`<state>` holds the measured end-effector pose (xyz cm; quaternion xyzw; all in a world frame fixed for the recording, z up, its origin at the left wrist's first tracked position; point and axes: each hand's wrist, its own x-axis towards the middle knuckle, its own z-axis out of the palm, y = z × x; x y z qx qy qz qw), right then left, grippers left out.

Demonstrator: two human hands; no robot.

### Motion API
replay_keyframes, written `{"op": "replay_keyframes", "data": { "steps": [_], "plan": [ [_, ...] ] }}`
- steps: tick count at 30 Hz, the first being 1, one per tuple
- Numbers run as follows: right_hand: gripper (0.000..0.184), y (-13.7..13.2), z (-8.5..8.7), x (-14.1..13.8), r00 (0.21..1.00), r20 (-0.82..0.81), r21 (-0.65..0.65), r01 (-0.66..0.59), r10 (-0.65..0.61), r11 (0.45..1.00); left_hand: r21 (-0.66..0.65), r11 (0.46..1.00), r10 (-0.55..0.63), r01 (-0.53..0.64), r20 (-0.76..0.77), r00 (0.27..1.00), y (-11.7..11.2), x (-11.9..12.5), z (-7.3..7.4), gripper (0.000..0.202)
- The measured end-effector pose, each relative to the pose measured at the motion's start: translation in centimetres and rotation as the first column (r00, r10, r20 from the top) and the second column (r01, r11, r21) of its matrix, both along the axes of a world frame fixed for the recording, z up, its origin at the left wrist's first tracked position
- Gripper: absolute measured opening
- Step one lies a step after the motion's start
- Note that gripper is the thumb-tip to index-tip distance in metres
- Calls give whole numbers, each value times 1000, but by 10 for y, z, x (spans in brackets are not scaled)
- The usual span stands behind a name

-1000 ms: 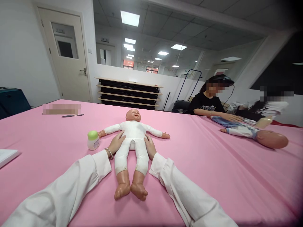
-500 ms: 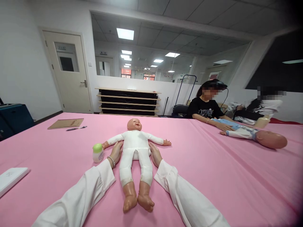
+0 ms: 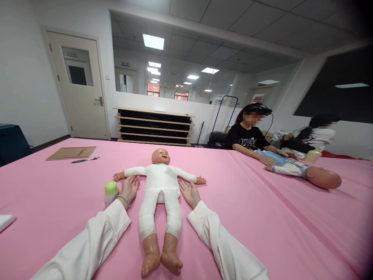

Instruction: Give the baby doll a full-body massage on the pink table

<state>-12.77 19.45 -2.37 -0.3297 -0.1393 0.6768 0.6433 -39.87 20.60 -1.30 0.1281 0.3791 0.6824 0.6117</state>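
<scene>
On the pink tablecloth (image 3: 256,225), see the white-bodied doll (image 3: 161,177) lying face up, with bare feet (image 3: 171,260) nearest, between left hand (image 3: 130,188) and right hand (image 3: 190,192). Grip nothing with the left: hold it slack, palm up, near the doll's outstretched arm (image 3: 135,170) and just beside the green-capped bottle (image 3: 110,193). Grip nothing with the right either, palm up, fingertips (image 3: 181,182) by the doll's hip; cannot tell whether touching. Farther off, see a brown folder (image 3: 71,153), a pen (image 3: 85,160) and a co-worker (image 3: 249,136) with a hand (image 3: 267,161) on another doll (image 3: 294,168).
</scene>
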Motion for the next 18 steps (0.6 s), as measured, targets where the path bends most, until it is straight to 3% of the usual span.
{"op": "replay_keyframes", "data": {
  "steps": [5, 8, 10, 12, 16, 18],
  "plan": [
    [33, 13, 1, 4, 981, 183, 44, 57, -64, 997, -50, 998, 46, -49, -57, 997, 16, -8, 2, 12],
    [31, 26, 1, 3, 954, 271, 57, 119, -130, 991, -36, 980, 185, -198, -230, 955, 19, -3, 0, 15],
    [30, 36, 0, 0, 921, 337, 76, 181, -196, 981, 57, 941, 318, -333, -477, 819, 17, 4, -1, 18],
    [29, 47, 1, -4, 870, 412, 109, 249, -271, 962, 171, 906, 401, -387, -640, 656, 15, 13, -1, 22],
    [41, 79, 13, -12, 703, 579, 193, 373, -412, 908, 270, 924, 379, -270, -725, 574, 20, 34, 14, 35],
    [50, 98, 24, -17, 598, 659, 255, 393, -456, 883, 345, 918, 397, -197, -779, 485, 33, 45, 28, 44]
  ]
}}
